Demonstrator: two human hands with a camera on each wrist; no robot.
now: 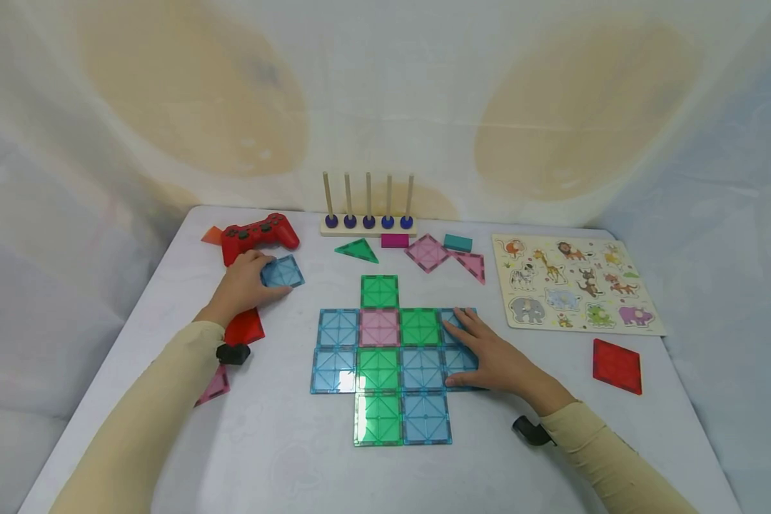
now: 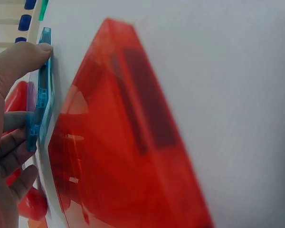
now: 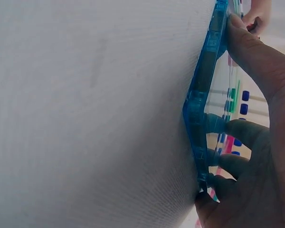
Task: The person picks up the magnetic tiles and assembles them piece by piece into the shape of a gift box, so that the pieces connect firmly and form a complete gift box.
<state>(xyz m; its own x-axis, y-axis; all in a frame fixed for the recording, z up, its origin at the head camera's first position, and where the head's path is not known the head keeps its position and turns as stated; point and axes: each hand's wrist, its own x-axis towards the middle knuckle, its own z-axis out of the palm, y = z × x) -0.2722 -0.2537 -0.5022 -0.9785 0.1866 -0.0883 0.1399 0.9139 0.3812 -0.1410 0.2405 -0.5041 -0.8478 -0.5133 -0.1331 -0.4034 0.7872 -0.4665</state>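
Note:
My left hand [image 1: 240, 289] holds a blue translucent square magnetic tile [image 1: 283, 271] near the red game controller, thumb on one edge and fingers on the opposite side. That tile [image 2: 43, 90] appears edge-on in the left wrist view. Flat on the table lies a cross-like layout of blue, green and pink square tiles, with a pink tile [image 1: 379, 328] among green ones [image 1: 378, 370]. Across the blue tiles [image 1: 457, 357] at the layout's right side, my right hand [image 1: 491, 353] rests with fingers spread. In the right wrist view its thumb and fingertips touch a blue tile [image 3: 204, 80].
Behind the layout stands a wooden peg rack [image 1: 368, 227] with blue beads. Loose pink, green and teal pieces lie before it. An animal puzzle board [image 1: 578, 285] and a red tile [image 1: 617, 366] are at right. The red controller [image 1: 260, 234] and another red tile [image 1: 245, 327] flank my left hand.

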